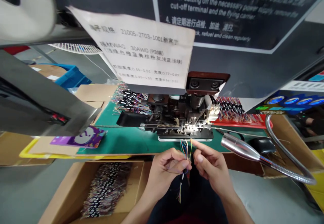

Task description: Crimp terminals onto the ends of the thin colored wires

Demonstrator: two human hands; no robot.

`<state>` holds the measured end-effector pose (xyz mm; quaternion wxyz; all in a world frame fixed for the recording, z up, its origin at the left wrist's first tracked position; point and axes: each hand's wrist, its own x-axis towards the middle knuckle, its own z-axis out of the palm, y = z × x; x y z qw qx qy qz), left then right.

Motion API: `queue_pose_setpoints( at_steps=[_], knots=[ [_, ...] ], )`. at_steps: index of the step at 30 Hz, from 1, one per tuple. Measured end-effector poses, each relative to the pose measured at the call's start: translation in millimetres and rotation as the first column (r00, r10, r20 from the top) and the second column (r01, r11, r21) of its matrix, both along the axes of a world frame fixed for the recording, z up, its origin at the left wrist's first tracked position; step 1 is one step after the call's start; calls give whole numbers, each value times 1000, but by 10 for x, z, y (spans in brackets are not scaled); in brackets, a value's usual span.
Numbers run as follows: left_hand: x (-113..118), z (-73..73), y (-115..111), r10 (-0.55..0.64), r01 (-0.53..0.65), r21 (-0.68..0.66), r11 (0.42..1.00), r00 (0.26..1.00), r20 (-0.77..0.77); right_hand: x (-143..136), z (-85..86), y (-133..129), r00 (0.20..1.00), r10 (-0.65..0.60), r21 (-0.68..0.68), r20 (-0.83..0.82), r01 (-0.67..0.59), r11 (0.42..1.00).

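A small bundle of thin coloured wires (pixel 186 147) hangs in my left hand (pixel 170 170), pinched between thumb and fingers. Its upper ends fan out just below the metal head of a terminal machine (pixel 188 127); the lower end dangles beneath the hand. Close beside it on the right is my right hand (pixel 211 165), its index finger stretched toward a yellow-green wire at the machine's front edge, the other fingers curled. The fingertip touches or nearly touches that wire; whether it is gripped is too small to tell.
More wire bundles lie behind the machine on a green mat (pixel 118 141) and on a red tray (pixel 227 122). A cardboard box (pixel 136 183) of bundles stands lower left. A lamp with a flexible neck (pixel 240 146) reaches in from the right, near a black mouse (pixel 263 145).
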<state>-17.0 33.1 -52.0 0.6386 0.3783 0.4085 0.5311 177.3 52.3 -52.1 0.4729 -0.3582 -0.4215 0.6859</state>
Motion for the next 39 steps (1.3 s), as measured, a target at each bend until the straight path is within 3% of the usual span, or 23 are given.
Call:
queue_pose_setpoints(
  at_steps=[3,7,10,13,17,23,25,27,30,33,39],
  knots=[
    [21,0,0,-18,18,-8,1000,999,39,-15,36,-14,998,2,87,61,-8,996],
    [8,-4,4,-80,80,4,997,997,0,33,141,30,961,25,283,276,-106,953],
    [-15,-11,0,-144,144,-11,990,989,-34,69,196,87,948,54,327,315,-162,931],
    [-23,-7,-20,-185,184,-12,983,981,-64,59,226,120,961,16,348,275,-115,930],
    [-34,13,-65,-173,184,68,981,974,-148,3,229,130,967,-138,361,215,53,931],
    [-46,-42,-131,-81,90,64,994,989,-122,-11,87,119,985,-153,137,81,141,980],
    [-36,-55,-133,-42,47,58,997,996,-75,-1,58,81,989,-124,110,76,115,987],
    [-25,-40,-118,-24,27,59,998,998,-51,0,71,29,985,-64,172,162,36,984],
    [-23,16,-76,-44,49,60,997,995,-88,-16,148,-25,954,7,279,299,-94,956],
    [-42,57,-41,-76,87,66,994,985,-152,-27,227,-3,938,34,304,345,-146,942],
    [-103,65,-56,-88,126,129,984,960,-267,-36,262,130,927,-119,386,356,-30,922]
  ],
)
